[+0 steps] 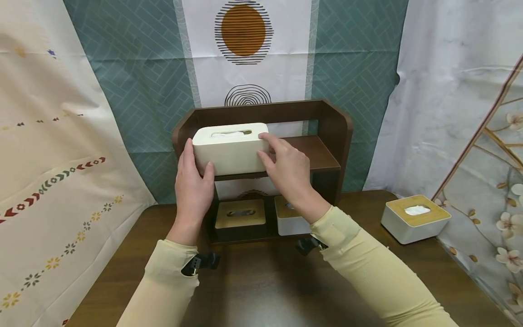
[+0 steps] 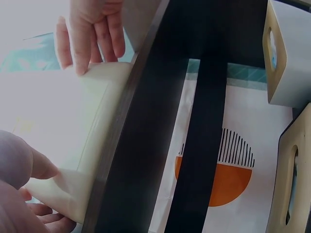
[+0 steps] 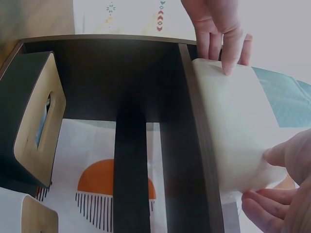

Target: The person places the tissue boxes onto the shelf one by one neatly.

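Note:
A cream tissue box (image 1: 233, 156) with a slotted lid sits at the left part of the upper board of a dark brown shelf (image 1: 323, 156). My left hand (image 1: 192, 193) holds its left end, thumb on the front face. At the other end, my right hand (image 1: 289, 171) grips the box with thumb at the front and fingers by the top corner. Both wrist views show the box's front face (image 3: 238, 126) between the hands, against the board's front edge. Some fingertips behind the ends are hidden.
Below, on the lower level, stand a black tissue box (image 1: 240, 231) and a white one (image 1: 292, 226), both with wooden lids. Another white, wooden-lidded tissue box (image 1: 412, 229) stands at the right of the brown table (image 1: 261, 290). Patterned cloths (image 1: 139, 91) hang behind.

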Demonstrator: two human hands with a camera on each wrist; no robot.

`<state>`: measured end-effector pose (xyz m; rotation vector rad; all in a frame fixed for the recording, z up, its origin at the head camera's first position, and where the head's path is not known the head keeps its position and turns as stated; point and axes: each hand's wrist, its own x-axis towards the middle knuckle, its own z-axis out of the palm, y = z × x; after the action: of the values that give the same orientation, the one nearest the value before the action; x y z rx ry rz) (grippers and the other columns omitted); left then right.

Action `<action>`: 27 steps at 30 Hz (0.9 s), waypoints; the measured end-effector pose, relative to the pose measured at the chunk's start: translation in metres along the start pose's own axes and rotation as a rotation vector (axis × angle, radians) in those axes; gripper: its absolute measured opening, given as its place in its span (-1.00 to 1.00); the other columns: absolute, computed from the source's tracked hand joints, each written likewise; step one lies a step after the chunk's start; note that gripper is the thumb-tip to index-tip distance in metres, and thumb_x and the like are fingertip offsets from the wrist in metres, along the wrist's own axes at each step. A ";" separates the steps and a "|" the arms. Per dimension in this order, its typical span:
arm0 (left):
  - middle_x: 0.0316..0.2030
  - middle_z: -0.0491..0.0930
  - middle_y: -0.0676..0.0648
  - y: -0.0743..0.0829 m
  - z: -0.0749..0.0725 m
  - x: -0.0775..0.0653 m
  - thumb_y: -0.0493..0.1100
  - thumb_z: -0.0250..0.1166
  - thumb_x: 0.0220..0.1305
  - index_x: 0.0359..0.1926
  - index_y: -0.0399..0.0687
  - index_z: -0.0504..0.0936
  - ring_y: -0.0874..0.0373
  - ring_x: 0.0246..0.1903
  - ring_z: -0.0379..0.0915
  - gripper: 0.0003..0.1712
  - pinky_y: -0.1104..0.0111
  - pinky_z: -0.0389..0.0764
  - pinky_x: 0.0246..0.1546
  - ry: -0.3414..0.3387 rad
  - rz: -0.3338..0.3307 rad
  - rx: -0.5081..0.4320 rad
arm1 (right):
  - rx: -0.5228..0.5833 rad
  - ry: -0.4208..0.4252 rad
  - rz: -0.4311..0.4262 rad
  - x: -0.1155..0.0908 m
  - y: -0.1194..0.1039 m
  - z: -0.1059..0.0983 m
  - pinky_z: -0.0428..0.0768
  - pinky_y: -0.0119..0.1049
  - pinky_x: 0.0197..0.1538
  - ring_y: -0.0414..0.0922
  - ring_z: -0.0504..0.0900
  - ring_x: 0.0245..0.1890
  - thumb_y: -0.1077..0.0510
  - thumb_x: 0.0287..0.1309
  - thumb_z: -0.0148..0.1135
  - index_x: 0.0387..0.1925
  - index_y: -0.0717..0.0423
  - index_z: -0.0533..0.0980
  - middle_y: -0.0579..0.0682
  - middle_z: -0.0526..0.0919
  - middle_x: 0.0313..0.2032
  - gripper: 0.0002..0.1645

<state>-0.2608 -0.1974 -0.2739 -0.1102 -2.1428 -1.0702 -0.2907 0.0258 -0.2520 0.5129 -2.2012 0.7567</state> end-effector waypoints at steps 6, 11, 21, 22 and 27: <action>0.66 0.21 -0.29 -0.001 0.001 -0.001 -0.28 0.27 0.61 0.77 -0.18 0.05 -0.22 0.61 0.20 -0.11 -0.16 0.27 0.56 0.003 -0.002 0.005 | 0.002 0.002 0.003 -0.001 -0.001 -0.001 0.55 -0.06 -0.36 -0.09 0.63 -0.38 0.01 0.51 0.45 0.37 -0.08 0.67 -0.05 0.74 -0.23 -0.53; 0.67 0.20 -0.29 0.000 0.000 -0.001 -0.28 0.27 0.61 0.77 -0.19 0.05 -0.21 0.62 0.19 -0.10 -0.15 0.27 0.57 0.006 0.003 0.011 | -0.002 0.003 0.003 -0.001 -0.001 -0.002 0.58 -0.05 -0.35 -0.08 0.67 -0.35 0.02 0.51 0.46 0.38 -0.09 0.67 -0.03 0.78 -0.17 -0.52; 0.64 0.25 -0.29 0.000 0.004 -0.005 -0.28 0.27 0.61 0.77 -0.18 0.05 -0.22 0.59 0.24 -0.11 -0.17 0.31 0.53 0.038 0.004 -0.002 | 0.011 -0.007 0.012 -0.002 -0.002 -0.001 0.63 -0.02 -0.29 -0.07 0.75 -0.22 0.02 0.52 0.45 0.41 -0.09 0.65 -0.02 0.81 -0.09 -0.49; 0.65 0.24 -0.29 0.000 0.005 -0.006 -0.29 0.27 0.61 0.78 -0.17 0.05 -0.21 0.59 0.24 -0.10 -0.16 0.31 0.53 0.043 0.003 -0.004 | 0.013 -0.011 0.016 -0.002 -0.001 -0.001 0.64 -0.01 -0.28 -0.07 0.76 -0.20 0.02 0.52 0.45 0.43 -0.09 0.63 -0.02 0.81 -0.07 -0.47; 0.68 0.19 -0.22 -0.001 0.009 -0.013 -0.28 0.30 0.60 0.78 -0.16 0.04 -0.13 0.63 0.19 -0.08 -0.13 0.31 0.55 0.065 0.007 -0.016 | 0.033 -0.034 0.036 -0.006 0.000 -0.001 0.68 0.02 -0.24 -0.04 0.81 -0.07 0.01 0.52 0.45 0.55 -0.09 0.51 0.03 0.82 0.05 -0.33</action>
<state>-0.2562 -0.1886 -0.2862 -0.0899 -2.0749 -1.0728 -0.2858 0.0273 -0.2557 0.5077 -2.2379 0.8097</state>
